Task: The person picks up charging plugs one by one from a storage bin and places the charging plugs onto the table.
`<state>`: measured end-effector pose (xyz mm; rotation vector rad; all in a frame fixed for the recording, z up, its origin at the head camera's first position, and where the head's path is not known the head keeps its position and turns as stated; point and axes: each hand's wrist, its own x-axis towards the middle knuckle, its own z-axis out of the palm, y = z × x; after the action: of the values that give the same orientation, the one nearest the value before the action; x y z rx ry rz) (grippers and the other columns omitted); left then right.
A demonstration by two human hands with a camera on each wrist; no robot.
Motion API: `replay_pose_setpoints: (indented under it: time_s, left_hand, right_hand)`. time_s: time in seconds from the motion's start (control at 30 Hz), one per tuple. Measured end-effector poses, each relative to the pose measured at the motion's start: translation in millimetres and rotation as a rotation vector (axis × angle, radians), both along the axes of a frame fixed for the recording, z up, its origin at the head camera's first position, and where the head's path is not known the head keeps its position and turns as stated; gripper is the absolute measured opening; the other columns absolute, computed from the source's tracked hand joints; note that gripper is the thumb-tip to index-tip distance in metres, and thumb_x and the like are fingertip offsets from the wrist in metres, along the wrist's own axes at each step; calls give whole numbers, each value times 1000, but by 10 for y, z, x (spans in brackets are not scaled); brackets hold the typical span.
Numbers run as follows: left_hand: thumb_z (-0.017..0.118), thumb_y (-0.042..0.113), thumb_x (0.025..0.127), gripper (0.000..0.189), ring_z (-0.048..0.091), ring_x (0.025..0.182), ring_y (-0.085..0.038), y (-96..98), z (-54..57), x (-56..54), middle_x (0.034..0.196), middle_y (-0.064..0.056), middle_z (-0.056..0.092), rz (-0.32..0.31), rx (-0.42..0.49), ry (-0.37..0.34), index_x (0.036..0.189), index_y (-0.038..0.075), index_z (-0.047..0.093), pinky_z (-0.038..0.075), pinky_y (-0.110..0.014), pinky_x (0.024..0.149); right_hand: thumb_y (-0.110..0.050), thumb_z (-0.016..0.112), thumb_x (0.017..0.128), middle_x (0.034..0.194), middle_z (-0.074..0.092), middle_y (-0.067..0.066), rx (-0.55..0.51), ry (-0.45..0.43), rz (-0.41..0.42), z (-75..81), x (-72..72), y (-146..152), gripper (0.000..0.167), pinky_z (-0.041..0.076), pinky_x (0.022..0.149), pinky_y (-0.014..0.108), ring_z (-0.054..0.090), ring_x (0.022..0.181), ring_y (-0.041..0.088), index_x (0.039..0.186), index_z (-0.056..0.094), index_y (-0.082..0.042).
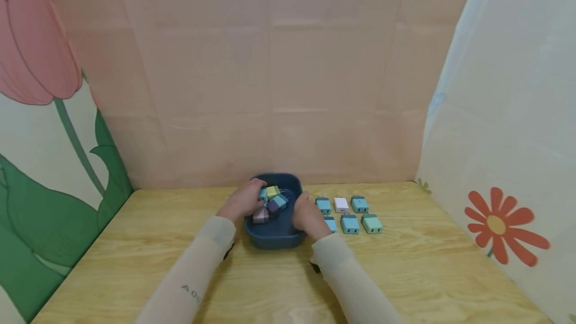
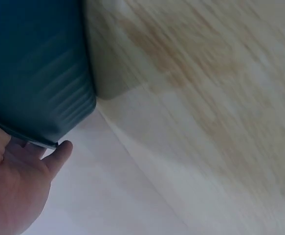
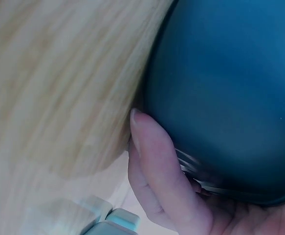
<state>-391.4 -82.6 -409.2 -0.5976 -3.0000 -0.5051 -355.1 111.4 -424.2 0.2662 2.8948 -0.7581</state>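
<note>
A dark blue plastic bin point(image 1: 275, 242) stands on the wooden table, holding several small plug chargers point(image 1: 273, 206) in yellow, blue, dark purple and pinkish tones, heaped toward its left side. My left hand point(image 1: 245, 199) holds the bin's left rim; part of its fingers is hidden, and the left wrist view shows the hand point(image 2: 15, 183) at the rim with one finger sticking out. At the opposite side, my right hand point(image 1: 310, 216) grips the bin, thumb near the rim. In the right wrist view its fingers point(image 3: 157, 166) lie along the bin's outer wall point(image 3: 220, 107).
Right of the bin, several chargers lie in two rows: mostly blue ones point(image 1: 350, 224), a white one point(image 1: 341, 205) and a greenish one point(image 1: 371, 223). A pinkish backdrop point(image 1: 270, 89) rises behind the table point(image 1: 180, 234); flower-printed sheets flank both sides.
</note>
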Motion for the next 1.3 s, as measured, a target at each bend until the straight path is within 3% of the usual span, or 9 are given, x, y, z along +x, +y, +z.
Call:
replay_pose_setpoints:
  time_s: [0.17,0.33,0.53,0.93,1.17,1.3]
  left_hand:
    - [74,17,103,53,58,146,-32,2,6,27,159,-14,58,45,-6,-2,153,6,58,49,-49,123]
    - [72,19,105,52,60,144,-31,10,15,32,157,-14,59,42,-38,22,153,5,58,51,-48,121]
    - [72,19,105,52,61,144,-33,28,25,35,156,-15,60,35,-53,38,153,5,59,50,-49,123]
    - [75,21,103,52,61,141,-32,30,9,43,152,-12,63,20,-110,117,151,7,61,49,-47,123]
    - [80,16,100,52,61,138,-30,14,62,81,145,-12,66,-1,-16,140,148,6,63,50,-47,122]
    - [81,16,99,53,60,138,-31,-24,90,97,145,-12,65,5,66,121,149,7,63,51,-47,121]
  right_hand:
    - [-8,59,106,132,66,33,16,7,3,-44,-43,-12,74,60,55,41,72,86,38,166,17,4]
    - [-6,57,108,131,66,33,-7,0,-18,142,130,-76,70,61,58,40,73,87,36,166,18,3]
    - [-8,55,110,130,67,32,4,8,-20,196,196,-93,68,61,57,39,73,86,35,166,18,3]
    - [-7,53,110,132,65,34,4,-22,-30,137,120,-75,69,61,55,39,74,83,35,167,15,2]
    - [-7,55,108,130,65,34,-3,-39,-62,-19,-85,-37,67,61,54,41,73,83,37,164,19,-1]
    - [-7,54,110,134,64,33,5,-38,-57,53,6,-38,67,60,53,40,73,86,36,166,18,-1]
